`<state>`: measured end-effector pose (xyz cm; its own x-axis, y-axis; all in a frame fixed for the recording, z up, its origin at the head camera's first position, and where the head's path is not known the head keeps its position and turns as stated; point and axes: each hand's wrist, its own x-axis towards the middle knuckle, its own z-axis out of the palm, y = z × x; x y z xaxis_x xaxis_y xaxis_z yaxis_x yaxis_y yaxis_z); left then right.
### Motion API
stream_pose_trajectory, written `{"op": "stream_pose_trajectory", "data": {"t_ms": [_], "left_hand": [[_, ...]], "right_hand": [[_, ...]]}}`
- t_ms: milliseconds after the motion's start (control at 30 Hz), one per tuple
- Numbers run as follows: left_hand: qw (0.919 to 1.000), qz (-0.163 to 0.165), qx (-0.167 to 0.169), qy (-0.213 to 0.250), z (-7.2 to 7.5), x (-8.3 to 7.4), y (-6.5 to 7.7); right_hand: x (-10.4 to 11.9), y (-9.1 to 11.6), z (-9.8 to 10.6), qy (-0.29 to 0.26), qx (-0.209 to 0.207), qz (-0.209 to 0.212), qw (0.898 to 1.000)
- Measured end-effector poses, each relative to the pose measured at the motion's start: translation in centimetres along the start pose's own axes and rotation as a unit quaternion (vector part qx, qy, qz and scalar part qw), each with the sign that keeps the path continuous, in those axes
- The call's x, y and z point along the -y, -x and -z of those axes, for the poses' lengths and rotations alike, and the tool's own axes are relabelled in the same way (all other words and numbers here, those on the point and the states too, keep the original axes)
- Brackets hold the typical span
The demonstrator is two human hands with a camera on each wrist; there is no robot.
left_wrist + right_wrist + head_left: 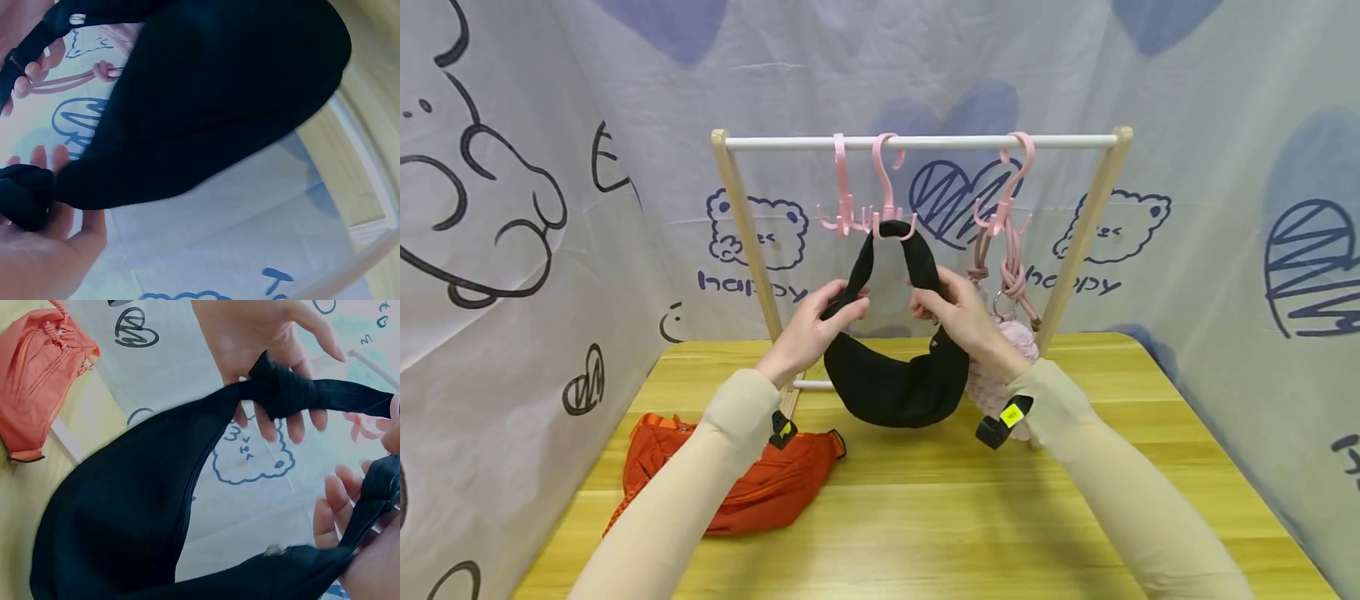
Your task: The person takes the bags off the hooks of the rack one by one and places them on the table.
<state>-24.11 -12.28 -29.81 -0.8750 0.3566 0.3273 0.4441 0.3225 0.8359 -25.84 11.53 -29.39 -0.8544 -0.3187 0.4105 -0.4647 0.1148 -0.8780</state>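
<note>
At the left, the left hand supports a black bag by its knotted strap; the fingers lie extended behind the cloth, with the thumb standing apart. The bag hangs clear of the tabletop, the top of its strap caught in the prongs of the middle pink hook. Its body is plain, soft and crescent-shaped, with a zip line along the inner curve and a small metallic detail near the right strap end. At the right, the right hand has its fingers curled round the strap. The tabletop is yellow, wood-grained. An orange bag lies on its left part; a rack with wooden legs and a white bar stands at the back, and a fluffy pink bag hangs by cords toward its right end. Pale sheets printed with bears, hearts and "happy" enclose the left, rear and right.
</note>
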Motion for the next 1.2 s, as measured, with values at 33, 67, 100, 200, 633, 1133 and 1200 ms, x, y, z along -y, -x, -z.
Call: {"op": "stream_pose_trajectory", "data": {"t_ms": [33,67,100,200,633,1133,1200], "left_hand": [[0.9999,0.006,-0.001,-0.009,0.0,-0.3,-0.3],[0.9998,0.012,-0.003,-0.014,0.0,-0.6,-0.6],[0.9996,0.016,-0.007,-0.021,0.0,-0.9,-0.9],[0.9993,0.027,-0.02,-0.02,-0.1,-1.9,-1.8],[0.9918,0.105,-0.072,-0.01,-1.0,-4.7,-4.1],[0.9814,0.15,-0.096,0.071,-1.6,-6.2,-6.1],[0.9788,0.15,-0.102,0.096,-1.7,-6.3,-6.3]], "right_hand": [[0.2,-0.2,0.0,-0.011,-0.002,0.0,1.0],[0.4,-0.4,0.0,-0.022,-0.004,-0.002,1.0],[0.5,-0.6,0.0,-0.036,-0.006,-0.005,0.999],[1.0,-1.2,0.1,-0.084,-0.012,-0.012,0.996],[2.7,-3.8,0.5,-0.158,-0.021,-0.1,0.982],[4.4,-5.6,0.6,-0.239,-0.052,-0.204,0.948],[4.5,-5.7,0.6,-0.262,-0.055,-0.207,0.941]]}}
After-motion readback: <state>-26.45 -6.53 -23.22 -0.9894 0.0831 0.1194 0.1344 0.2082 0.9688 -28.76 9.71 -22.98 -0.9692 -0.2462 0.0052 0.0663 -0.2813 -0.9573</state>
